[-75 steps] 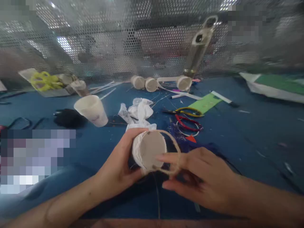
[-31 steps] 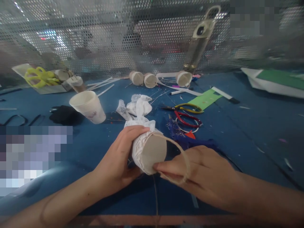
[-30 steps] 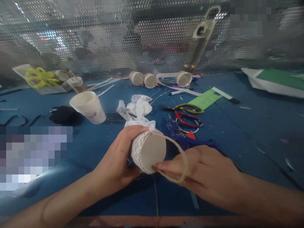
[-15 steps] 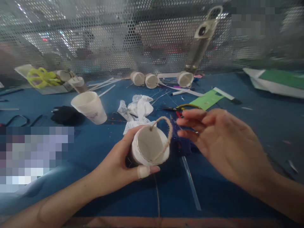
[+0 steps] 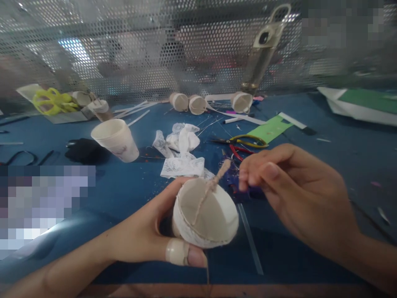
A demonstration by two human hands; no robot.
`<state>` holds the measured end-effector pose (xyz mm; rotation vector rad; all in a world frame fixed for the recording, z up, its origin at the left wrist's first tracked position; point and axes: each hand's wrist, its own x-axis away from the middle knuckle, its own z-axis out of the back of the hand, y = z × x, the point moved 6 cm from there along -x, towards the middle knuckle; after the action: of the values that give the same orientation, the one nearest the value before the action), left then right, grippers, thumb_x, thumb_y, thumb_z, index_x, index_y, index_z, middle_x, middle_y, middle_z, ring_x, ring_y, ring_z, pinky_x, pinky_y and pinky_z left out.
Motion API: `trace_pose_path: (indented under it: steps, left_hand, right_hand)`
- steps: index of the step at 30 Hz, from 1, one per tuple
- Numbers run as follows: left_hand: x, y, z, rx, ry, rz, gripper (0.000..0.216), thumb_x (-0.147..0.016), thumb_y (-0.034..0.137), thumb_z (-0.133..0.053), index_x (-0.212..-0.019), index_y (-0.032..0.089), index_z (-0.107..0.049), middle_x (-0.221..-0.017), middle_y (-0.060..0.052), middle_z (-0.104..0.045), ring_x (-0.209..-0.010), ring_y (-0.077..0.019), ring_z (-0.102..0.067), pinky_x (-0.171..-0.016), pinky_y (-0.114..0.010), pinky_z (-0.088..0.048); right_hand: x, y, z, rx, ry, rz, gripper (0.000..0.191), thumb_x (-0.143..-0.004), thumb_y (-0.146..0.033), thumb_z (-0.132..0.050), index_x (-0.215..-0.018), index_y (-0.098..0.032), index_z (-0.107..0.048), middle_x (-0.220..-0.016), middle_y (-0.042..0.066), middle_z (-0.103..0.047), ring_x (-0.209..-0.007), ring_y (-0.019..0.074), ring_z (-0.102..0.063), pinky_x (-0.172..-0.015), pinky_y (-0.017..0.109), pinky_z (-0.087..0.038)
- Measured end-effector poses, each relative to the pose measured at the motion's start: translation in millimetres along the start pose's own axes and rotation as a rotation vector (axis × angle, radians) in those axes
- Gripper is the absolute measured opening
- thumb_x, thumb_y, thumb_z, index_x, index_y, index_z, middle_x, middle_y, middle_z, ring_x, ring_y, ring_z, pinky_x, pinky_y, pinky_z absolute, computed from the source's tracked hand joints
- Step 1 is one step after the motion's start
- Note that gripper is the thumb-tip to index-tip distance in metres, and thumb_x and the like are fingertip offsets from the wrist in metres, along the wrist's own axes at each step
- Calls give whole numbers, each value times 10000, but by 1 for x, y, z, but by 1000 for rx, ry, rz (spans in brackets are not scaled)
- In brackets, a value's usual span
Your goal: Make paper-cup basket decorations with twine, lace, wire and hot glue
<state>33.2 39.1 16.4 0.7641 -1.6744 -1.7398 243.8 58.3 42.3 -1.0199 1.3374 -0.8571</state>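
Note:
A white paper cup (image 5: pixel 214 231) with a rough band round its rim is in my left hand (image 5: pixel 149 227), its mouth tilted up toward me. The thumb, with a bandage on it, presses the near side, and the other fingers go behind the cup. Out of the cup rises a loop of twine (image 5: pixel 218 176). Just right of that loop, my right hand (image 5: pixel 297 194) hovers with bent fingers apart from the cup, holding nothing that I can see. Behind the cup lies crumpled white lace ribbon (image 5: pixel 182 153).
Yellow-handled scissors (image 5: pixel 245 141) and red-handled pliers (image 5: pixel 237 153) lie beyond my right hand, near green paper (image 5: pixel 273 130). A stack of paper cups (image 5: pixel 118 140) stands at left. Small cups (image 5: pixel 197 105) line the perforated screen (image 5: pixel 139 54). A clear glue stick (image 5: pixel 252 240) lies at front.
The cup has come closer and tilted, and its twine loop now points away to the upper right. My right hand has lowered slightly and curled its fingers.

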Motion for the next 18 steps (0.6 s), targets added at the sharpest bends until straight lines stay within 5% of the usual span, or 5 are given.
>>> trace_pose_path:
  steps: [7,10,13,16,18]
  left_hand:
    - [-2,0,1,36,13,26,616,-723,257,-875,-1286,288,-626,-1158,-65,-722,-998,-292,-710,-817,-375,-619]
    - [-1,-1,1,56,11,31,626,-729,262,-873,-1300,295,-620,-1186,-65,-712,-969,-270,-710,-776,-341,-618]
    - [-2,-2,2,70,21,42,621,-751,294,-864,-1316,307,-606,-1161,-59,-714,-923,-251,-711,-719,-317,-613]
    - [-4,-6,7,78,96,58,666,-759,397,-856,-1354,281,-579,-1078,-84,-729,-891,-275,-713,-699,-351,-618]
    - [-6,-7,15,97,212,42,682,-754,468,-844,-1345,246,-587,-1078,-106,-730,-917,-296,-712,-745,-384,-624]
  right_hand:
    - [-6,0,-4,-264,-34,-55,183,-845,-351,-803,-778,-266,-655,-625,-42,-566,-915,193,-720,-874,346,-619]
    - [-8,-1,-10,-382,-114,-142,149,-888,-333,-758,-840,-260,-637,-660,-82,-541,-499,72,-614,-573,212,-616]
    - [-6,-2,-15,-452,-215,-238,87,-952,-336,-663,-921,-275,-609,-627,-113,-458,-276,19,-237,-261,154,-360]
    - [5,-4,-22,-380,-434,-296,118,-978,-396,-608,-920,-293,-603,-526,-116,-270,-335,76,-148,-256,191,-197]
    - [19,-9,-29,-138,-649,-234,264,-998,-508,-536,-891,-288,-635,-509,-100,-302,-351,90,-227,-285,210,-211]
